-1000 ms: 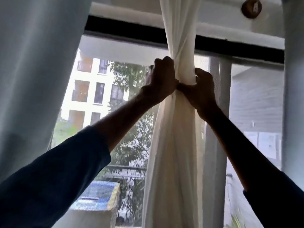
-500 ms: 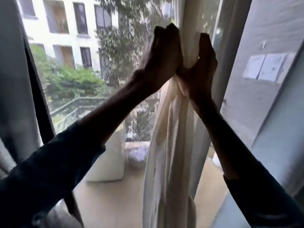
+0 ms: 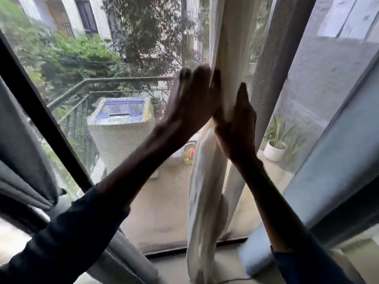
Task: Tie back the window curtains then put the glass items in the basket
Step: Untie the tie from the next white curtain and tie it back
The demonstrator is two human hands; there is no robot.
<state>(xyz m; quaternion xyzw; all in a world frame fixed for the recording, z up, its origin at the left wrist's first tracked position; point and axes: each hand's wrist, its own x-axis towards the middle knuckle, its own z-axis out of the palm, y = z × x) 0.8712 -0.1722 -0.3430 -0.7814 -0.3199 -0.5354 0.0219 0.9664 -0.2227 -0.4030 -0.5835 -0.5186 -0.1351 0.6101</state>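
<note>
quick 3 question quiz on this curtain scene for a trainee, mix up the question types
1. True or false: the white curtain is bunched between the left hand and the right hand.
2. Multiple choice: what stands outside, to the right of the white curtain?
A. a potted plant
B. a bicycle
C. a ladder
3. Short answer: which hand looks blurred?

Key: 1 true; 2 A; 3 the left hand.
</note>
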